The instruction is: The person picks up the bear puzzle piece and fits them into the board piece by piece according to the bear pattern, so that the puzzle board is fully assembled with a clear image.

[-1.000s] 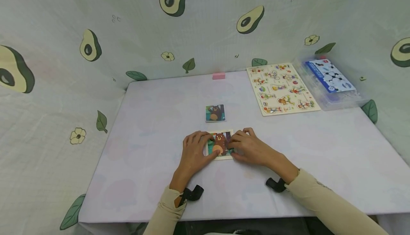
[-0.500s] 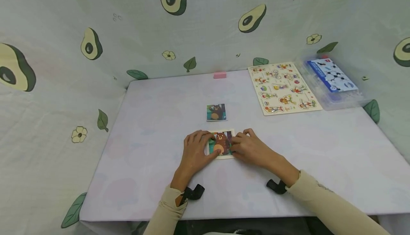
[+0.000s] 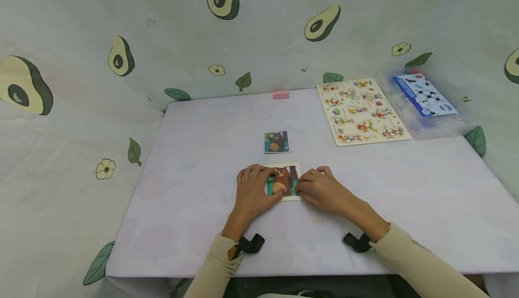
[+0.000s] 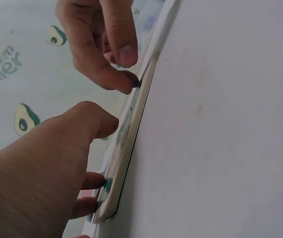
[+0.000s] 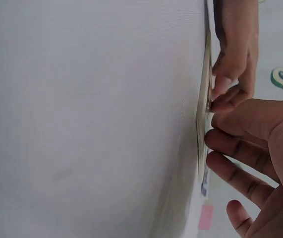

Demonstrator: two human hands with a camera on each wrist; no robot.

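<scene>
A small bear picture puzzle [image 3: 282, 181] in a pale wooden frame lies flat between both hands. My left hand [image 3: 254, 190] rests over its left side, thumb and index fingertip touching the picture. The right hand [image 3: 322, 189] has its fingertips at the picture's right edge. In the right wrist view, the right hand [image 5: 260, 153] touches the board [image 5: 201, 124] with extended fingers. The left wrist view shows the left hand [image 4: 57, 153] alongside the thin board [image 4: 126, 148], seen nearly edge-on. Behind the puzzle sits a matching bear picture card [image 3: 276, 142].
A wooden board with printed figures [image 3: 361, 113] lies at the back right. Beside it stands a clear plastic box [image 3: 435, 126] with a blue and white label. A pink block [image 3: 281, 95] sits at the table's back edge. Avocado-print cloth [image 3: 174, 27] hangs behind.
The right hand's fingertips have drawn slightly right, from over the picture to its right edge. My left hand keeps its place on the puzzle. The whole view has shifted slightly.
</scene>
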